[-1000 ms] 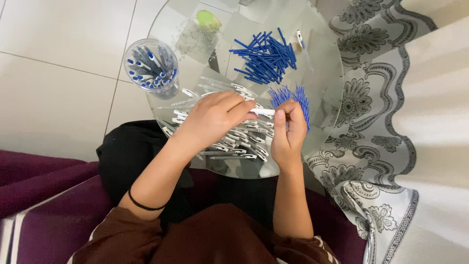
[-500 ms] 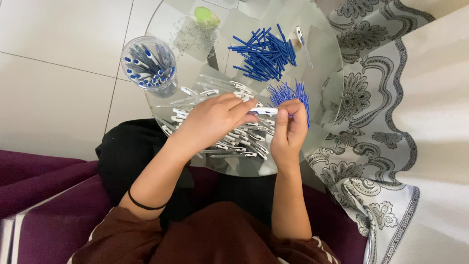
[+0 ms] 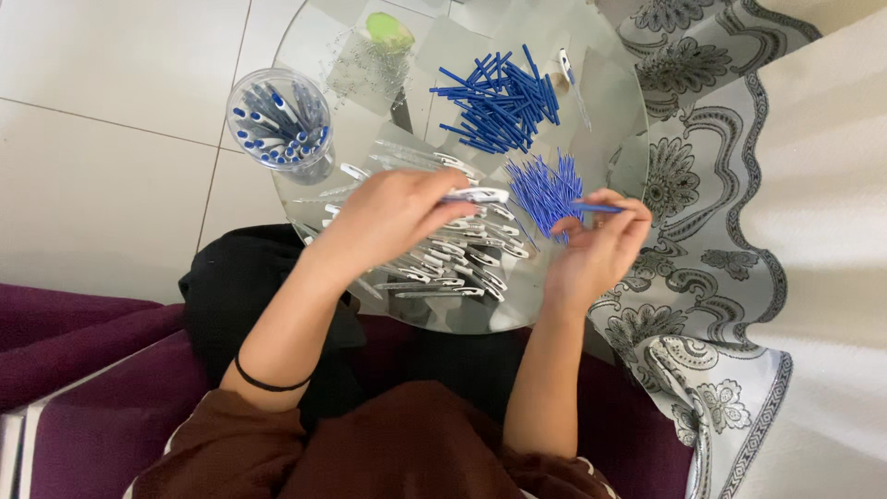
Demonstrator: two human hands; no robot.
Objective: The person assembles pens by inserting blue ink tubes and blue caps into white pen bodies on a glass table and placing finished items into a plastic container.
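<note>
So we're looking down at a round glass table (image 3: 305,37) with pen parts all over it. The left hand (image 3: 393,217) is closed on a white pen barrel (image 3: 476,195), held roughly level above the pile of white barrels (image 3: 443,263) spread across the near side of the glass. The right hand (image 3: 596,249) is off to the side, clearly apart from the left, and pinches a thin blue refill (image 3: 596,208) between its fingertips, right next to the fan of thin blue refills (image 3: 545,189) lying on the table. Further back there's a heap of thicker blue tubes (image 3: 499,102), and on the left edge a clear cup (image 3: 277,120) full of finished-looking blue and white pens. We also see a green-topped thing (image 3: 389,30) at the far rim, too blurry to tell what it is.
</note>
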